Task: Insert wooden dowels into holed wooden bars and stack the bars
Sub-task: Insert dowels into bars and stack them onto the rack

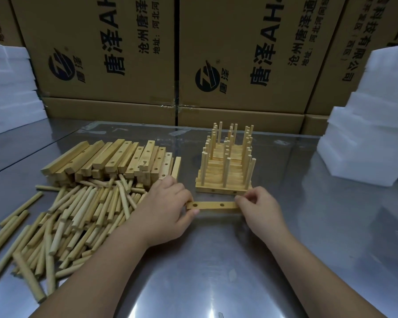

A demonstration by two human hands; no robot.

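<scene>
Both my hands pinch the bar [213, 205]: left hand [168, 203] one end, right hand [260, 208] the other. It lies flat, holes up, just before the stack [224, 171]. Dowels [78, 216] left of it. Hold level, seat dowels straight.

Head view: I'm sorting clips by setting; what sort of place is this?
Likely a factory or packing workshop: stacked printed cartons, white foam blocks, and a steel table with piled dowels.

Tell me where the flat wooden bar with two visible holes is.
Head view, centre: the pale wooden bar is between the left hand and right hand, which pinch its ends, just before the dowelled stack.
</scene>
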